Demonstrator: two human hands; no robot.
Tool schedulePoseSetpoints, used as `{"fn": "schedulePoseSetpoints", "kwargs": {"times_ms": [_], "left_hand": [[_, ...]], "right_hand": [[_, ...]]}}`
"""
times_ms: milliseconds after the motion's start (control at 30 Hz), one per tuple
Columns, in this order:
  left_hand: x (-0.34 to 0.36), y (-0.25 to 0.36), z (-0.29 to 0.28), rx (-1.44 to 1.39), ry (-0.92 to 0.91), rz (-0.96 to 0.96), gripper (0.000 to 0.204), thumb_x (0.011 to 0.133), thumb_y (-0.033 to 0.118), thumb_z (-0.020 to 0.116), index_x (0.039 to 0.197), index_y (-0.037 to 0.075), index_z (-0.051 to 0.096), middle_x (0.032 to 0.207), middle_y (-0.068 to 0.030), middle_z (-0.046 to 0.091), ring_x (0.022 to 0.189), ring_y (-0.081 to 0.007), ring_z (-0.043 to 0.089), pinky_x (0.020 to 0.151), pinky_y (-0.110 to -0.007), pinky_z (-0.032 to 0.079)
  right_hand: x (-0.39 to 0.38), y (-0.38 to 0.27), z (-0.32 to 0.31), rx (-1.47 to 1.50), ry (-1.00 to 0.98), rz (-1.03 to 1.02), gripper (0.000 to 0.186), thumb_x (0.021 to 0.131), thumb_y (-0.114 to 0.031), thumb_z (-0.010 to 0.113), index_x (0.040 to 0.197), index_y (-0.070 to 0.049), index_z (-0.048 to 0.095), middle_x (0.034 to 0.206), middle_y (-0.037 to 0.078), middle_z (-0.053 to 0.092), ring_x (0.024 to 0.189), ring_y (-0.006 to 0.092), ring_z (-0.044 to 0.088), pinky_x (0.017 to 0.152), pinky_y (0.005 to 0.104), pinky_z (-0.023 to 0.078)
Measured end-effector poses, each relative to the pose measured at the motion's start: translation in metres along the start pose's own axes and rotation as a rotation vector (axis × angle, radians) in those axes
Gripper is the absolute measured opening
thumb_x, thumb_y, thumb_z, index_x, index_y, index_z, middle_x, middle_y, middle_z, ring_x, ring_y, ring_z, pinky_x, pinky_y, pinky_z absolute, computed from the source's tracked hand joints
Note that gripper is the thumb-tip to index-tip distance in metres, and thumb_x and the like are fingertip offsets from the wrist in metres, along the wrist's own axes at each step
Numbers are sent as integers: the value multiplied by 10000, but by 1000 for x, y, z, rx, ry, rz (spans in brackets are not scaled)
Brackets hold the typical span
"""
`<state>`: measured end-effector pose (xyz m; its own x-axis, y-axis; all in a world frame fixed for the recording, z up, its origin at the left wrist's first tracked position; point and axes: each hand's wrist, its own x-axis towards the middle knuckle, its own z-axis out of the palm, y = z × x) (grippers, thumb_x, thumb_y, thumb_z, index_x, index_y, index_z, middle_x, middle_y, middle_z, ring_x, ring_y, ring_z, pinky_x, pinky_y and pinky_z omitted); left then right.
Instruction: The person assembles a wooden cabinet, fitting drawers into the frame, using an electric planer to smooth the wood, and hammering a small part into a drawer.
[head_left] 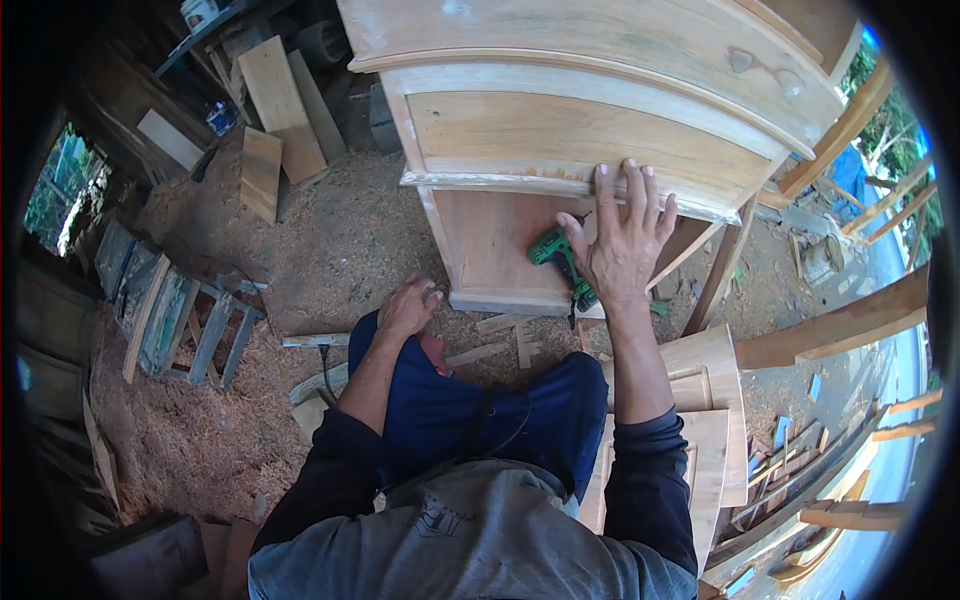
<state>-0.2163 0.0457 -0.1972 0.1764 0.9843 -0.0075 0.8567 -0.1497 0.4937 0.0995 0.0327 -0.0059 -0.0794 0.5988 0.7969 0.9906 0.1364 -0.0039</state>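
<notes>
So the main piece here is a pale wooden cabinet (pixel 560 35) filling the top middle and upper right of the frame, bare wood as far as I can see. The right grip (pixel 622 250) is spread wide with nothing in it, fingertips up on the ledge (pixel 500 184) just under the curved front panel (pixel 520 130). So the cabinet's right at the fingertips, just above the palm in the picture.

There's a green and black drill (pixel 548 247) in the lower bay (pixel 480 235), near the centre and just beside the right thumb. Can't tell if they touch.

The left grip (pixel 405 305) is by the knee of the blue trousers (pixel 400 400), left of centre, well apart from the ledge. Fingers look curled, but I can't tell if there's something small in there.

My read: the step in hand is checking or steadying that front edge. I'd say the next move calls for even pressure along the ledge, or dropping the right grip a touch if the drill's wanted. Watch the loose panels (pixel 708 360) lower right, they're close to that forearm.
</notes>
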Motion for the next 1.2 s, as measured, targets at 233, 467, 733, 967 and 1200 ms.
{"fn": "schedulePoseSetpoints", "kwargs": {"times_ms": [233, 467, 733, 967, 1200], "left_hand": [[14, -32, 9, -454, 396, 25, 304, 915, 222, 649, 1147, 25, 667, 901, -122, 692, 799, -266, 665, 794, -378, 531], [46, 58, -109, -563, 870, 272, 557, 1022, 308, 532, 1418, -53, 380, 1283, -198, 561, 1148, -250, 566, 952, -359, 472], [88, 150, -171, -778, 435, 369, 724, 1043, 524, 296, 1511, -24, 227, 1544, -200, 309, 1425, -311, 304, 1198, -435, 205], [99, 142, -158, -593, 630, 168, 1041, 872, 833, 115, 1562, 68, -37, 1615, -239, -22, 1500, -377, 46, 1223, -495, 41], [94, 152, -146, -855, 616, 371, 1060, 802, 897, 95, 1569, 168, 167, 1617, -113, 186, 1485, -329, 184, 1217, -488, 144]], "right_hand": [[-38, 25, 15, 349, 144, -64, 501, 817, -334, 739, 1238, -96, 610, 1279, 150, 533, 1216, 305, 513, 1057, 537, 356], [-50, 37, 97, 1944, 510, 969, 688, 923, -415, 620, 1440, -50, 352, 1291, 147, 511, 1195, 283, 514, 1008, 448, 408], [17, 29, 114, 2621, 893, 454, 942, 742, -472, 825, 1464, -72, 372, 1455, 99, 469, 1357, 295, 414, 1153, 472, 335], [25, 24, 138, 2708, 819, 251, 1105, 682, -567, 839, 1483, -24, 306, 1473, 154, 431, 1378, 302, 393, 1143, 461, 356], [24, 36, 140, 2879, 792, 55, 837, 800, -445, 799, 1428, -85, 380, 1332, 136, 535, 1264, 260, 505, 1018, 437, 466]]}}
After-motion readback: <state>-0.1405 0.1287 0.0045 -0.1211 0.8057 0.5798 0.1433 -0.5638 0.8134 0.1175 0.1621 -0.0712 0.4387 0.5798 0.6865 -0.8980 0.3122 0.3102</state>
